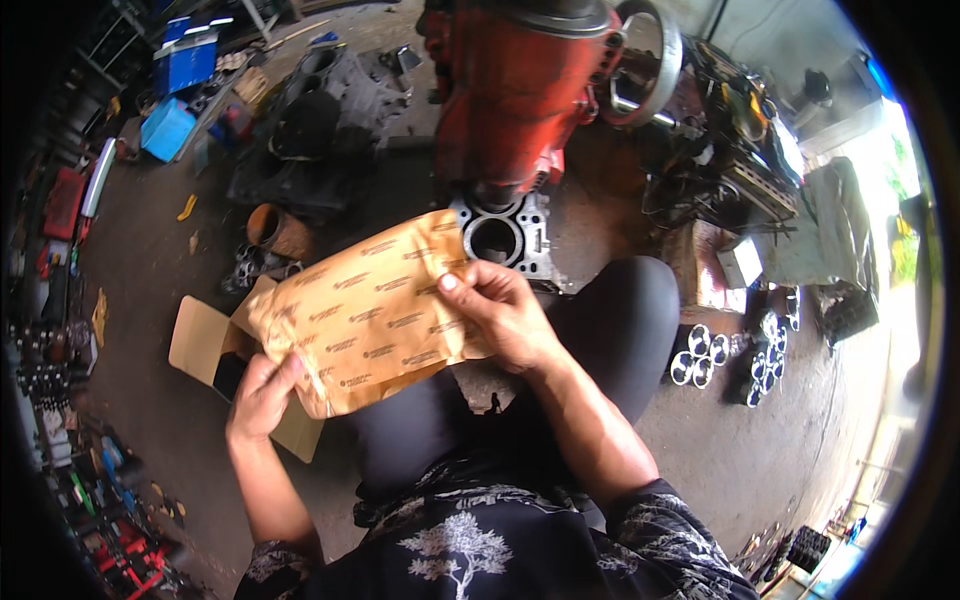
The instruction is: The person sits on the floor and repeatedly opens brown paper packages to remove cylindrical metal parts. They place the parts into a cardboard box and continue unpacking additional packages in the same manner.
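Item: tan printed parts packet, pinched by my left hand and right hand; risk: paper tearing over the open cardboard box.

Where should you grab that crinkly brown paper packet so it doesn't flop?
Probably by its two short ends, one from each side. The brown paper packet is long, flat and limp, lying slantwise, so a single grip would let it sag. The left hand already pinches the lower left end and the right hand the upper right end, thumbs on top.
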Demonstrator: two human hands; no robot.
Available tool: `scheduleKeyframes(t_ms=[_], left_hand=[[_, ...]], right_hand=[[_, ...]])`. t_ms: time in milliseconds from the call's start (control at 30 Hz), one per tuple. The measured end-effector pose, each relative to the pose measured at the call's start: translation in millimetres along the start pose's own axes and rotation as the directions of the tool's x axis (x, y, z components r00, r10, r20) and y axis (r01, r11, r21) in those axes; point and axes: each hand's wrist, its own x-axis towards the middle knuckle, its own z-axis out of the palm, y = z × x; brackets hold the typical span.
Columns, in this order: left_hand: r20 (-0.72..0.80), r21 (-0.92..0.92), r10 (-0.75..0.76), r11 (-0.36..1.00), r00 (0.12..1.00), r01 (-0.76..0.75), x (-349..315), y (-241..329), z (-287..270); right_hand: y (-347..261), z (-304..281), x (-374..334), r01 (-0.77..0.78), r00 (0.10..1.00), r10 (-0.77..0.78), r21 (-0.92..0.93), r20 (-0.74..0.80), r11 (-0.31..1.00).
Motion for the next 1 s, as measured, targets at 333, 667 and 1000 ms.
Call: scheduleKeyframes(t_ms=[333, 667, 1000], left_hand=[[-0.159, 0.105, 0.318, 0.947, 0.935, -0.305, 5, -10, -9], [-0.36, 0.083, 0.311, 0.95, 0.88, -0.302, 23, -10, 13], [-0.078, -0.074, 0.113, 0.99, 0.99, -0.119, 9, -1, 9]], right_hand=[[-7, 1, 1, -0.164, 0.986, 0.159, 0.211, 0.038, 0.964], [-5, -8, -1, -0.106, 0.994, 0.103, -0.1, -0.034, 0.989], [-9, -5, 2, -0.066, 0.965, 0.095, 0.125, -0.243, 0.99]])
